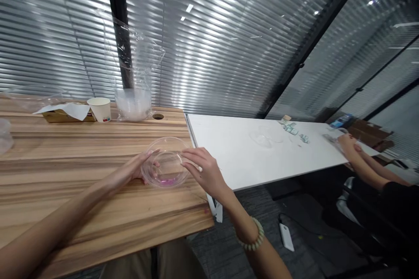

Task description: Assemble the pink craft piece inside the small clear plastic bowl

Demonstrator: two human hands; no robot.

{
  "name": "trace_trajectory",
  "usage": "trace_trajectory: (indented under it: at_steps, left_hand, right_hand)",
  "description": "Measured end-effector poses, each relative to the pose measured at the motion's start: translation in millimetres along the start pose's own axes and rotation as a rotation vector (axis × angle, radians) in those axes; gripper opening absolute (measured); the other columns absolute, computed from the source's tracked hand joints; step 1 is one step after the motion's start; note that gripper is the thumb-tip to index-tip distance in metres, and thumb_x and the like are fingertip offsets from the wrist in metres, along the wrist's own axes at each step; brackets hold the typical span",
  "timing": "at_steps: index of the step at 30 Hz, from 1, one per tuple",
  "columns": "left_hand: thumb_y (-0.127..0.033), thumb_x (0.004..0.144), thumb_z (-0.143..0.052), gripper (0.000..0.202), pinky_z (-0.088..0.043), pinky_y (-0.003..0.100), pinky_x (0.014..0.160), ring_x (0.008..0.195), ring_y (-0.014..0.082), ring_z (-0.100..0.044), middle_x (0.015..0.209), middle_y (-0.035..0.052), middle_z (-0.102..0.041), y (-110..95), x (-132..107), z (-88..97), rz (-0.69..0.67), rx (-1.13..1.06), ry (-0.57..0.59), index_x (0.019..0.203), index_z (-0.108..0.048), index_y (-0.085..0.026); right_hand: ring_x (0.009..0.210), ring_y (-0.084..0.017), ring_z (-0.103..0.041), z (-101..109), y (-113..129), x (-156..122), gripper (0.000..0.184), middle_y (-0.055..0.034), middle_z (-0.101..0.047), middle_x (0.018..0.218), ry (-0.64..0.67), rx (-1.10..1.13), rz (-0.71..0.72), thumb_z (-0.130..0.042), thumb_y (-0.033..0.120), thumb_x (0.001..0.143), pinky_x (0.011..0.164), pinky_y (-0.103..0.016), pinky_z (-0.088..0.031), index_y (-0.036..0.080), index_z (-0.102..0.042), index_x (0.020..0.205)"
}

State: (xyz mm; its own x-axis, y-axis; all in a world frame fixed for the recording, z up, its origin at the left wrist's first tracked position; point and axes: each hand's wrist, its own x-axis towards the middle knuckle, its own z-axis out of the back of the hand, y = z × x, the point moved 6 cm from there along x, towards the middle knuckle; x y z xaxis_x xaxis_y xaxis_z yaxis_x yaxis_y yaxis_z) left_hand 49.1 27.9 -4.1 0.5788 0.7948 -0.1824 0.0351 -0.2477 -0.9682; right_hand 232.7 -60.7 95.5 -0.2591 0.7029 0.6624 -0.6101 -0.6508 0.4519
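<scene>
A round, clear plastic bowl (170, 166) is tilted toward me above the wooden table, near its right edge. Inside, low down, shows a pink-purple patch (167, 181); whether it is liquid or something solid I cannot tell. My left hand (143, 166) grips the bowl from the left, its fingers seen partly through the plastic. At the right side of the rim, my right hand (205, 172) has thumb and fingers closed around the edge. A bracelet of pale beads (255, 237) circles my right wrist.
Behind the bowl stand a paper cup (100, 109), a gold tissue box (67, 113) and a bagged stack of clear bowls (133, 104). A white table (238, 156) adjoins on the right, bearing small green-white packets (290, 129). Another person's hands (348, 143) work at its far end.
</scene>
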Motion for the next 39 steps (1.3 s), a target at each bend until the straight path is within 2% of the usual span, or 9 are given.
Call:
trace_trajectory:
  at_steps: [3,7,11,19,23,27,30,35,39]
  left_hand:
    - [-0.062,0.079,-0.050,0.068,-0.047,0.030,0.057,0.072,0.0221,-0.063,0.090,0.0058,-0.064,-2,0,4.0,0.029,-0.008,-0.052,0.134,-0.040,-0.023]
    - [-0.063,0.081,-0.048,0.066,-0.047,0.028,0.059,0.075,0.0217,-0.061,0.093,0.0057,-0.063,-4,-2,1.6,0.044,0.023,-0.055,0.132,-0.040,-0.022]
    - [-0.060,0.084,-0.045,0.061,-0.046,0.029,0.061,0.075,0.0214,-0.061,0.093,0.0056,-0.065,0,-2,2.2,0.039,0.041,-0.040,0.132,-0.041,-0.024]
    - [-0.058,0.082,-0.049,0.053,-0.048,0.033,0.068,0.074,0.0220,-0.062,0.092,0.0066,-0.068,0,-3,5.5,0.081,-0.070,0.013,0.121,-0.056,-0.023]
    - [-0.057,0.085,-0.045,0.053,-0.047,0.036,0.079,0.080,0.0224,-0.062,0.095,0.0046,-0.067,-1,-5,2.5,0.079,-0.052,0.047,0.127,-0.051,-0.026]
    - [-0.057,0.086,-0.044,0.055,-0.048,0.035,0.077,0.083,0.0227,-0.061,0.096,0.0041,-0.066,-3,-5,0.9,0.068,-0.010,0.033,0.131,-0.046,-0.028]
    - [-0.056,0.086,-0.045,0.058,-0.049,0.034,0.076,0.090,0.0235,-0.061,0.106,0.0066,-0.064,-5,-6,-0.2,0.037,0.042,0.011,0.136,-0.040,-0.028]
    - [-0.055,0.082,-0.054,0.071,-0.051,0.034,0.070,0.100,0.0274,-0.060,0.121,0.0133,-0.058,-10,-7,-2.6,-0.022,0.095,-0.009,0.141,-0.029,-0.024]
    - [-0.054,0.082,-0.056,0.075,-0.051,0.034,0.072,0.103,0.0268,-0.060,0.124,0.0143,-0.055,-11,-8,-5.5,-0.036,0.068,0.023,0.142,-0.024,-0.022]
  right_hand:
    - [0.091,-0.019,-0.059,13,-13,-44,0.019,-0.0065,-0.067,0.096,-0.054,0.011,-0.159,-0.056,0.023,0.088,0.076,-0.033,-0.050,0.023,-0.066,0.104]
    - [0.083,-0.017,-0.059,16,-24,-102,0.014,-0.0050,-0.066,0.092,0.127,0.063,-0.345,-0.064,0.027,0.082,0.072,-0.029,-0.050,0.023,-0.069,0.095]
    - [0.086,-0.017,-0.059,9,-29,-123,0.019,-0.0038,-0.064,0.094,0.223,0.147,-0.446,-0.069,0.030,0.077,0.072,-0.026,-0.048,0.025,-0.071,0.096]
    - [0.074,-0.014,-0.058,0,-37,-113,0.004,-0.0020,-0.062,0.081,0.169,0.202,-0.459,-0.071,0.025,0.075,0.061,-0.024,-0.044,0.021,-0.071,0.077]
    - [0.070,-0.014,-0.056,-3,-37,-112,0.007,-0.0016,-0.061,0.076,0.130,0.187,-0.460,-0.069,0.024,0.077,0.061,-0.024,-0.043,0.020,-0.068,0.071]
    - [0.075,-0.016,-0.056,-5,-35,-113,0.008,-0.0022,-0.061,0.077,0.118,0.158,-0.432,-0.065,0.023,0.080,0.066,-0.026,-0.044,0.020,-0.065,0.072]
    - [0.079,-0.017,-0.055,-6,-35,-112,0.009,-0.0022,-0.063,0.076,0.079,0.125,-0.407,-0.063,0.022,0.081,0.071,-0.029,-0.044,0.020,-0.064,0.073]
    - [0.055,-0.012,-0.048,2,-33,-90,0.013,-0.0004,-0.062,0.067,-0.125,0.202,-0.501,-0.061,0.025,0.081,0.052,-0.024,-0.040,0.019,-0.063,0.070]
    - [0.068,-0.015,-0.057,14,-14,-54,0.014,-0.0034,-0.064,0.072,-0.418,0.294,-0.398,-0.061,0.028,0.082,0.057,-0.026,-0.045,0.019,-0.064,0.073]
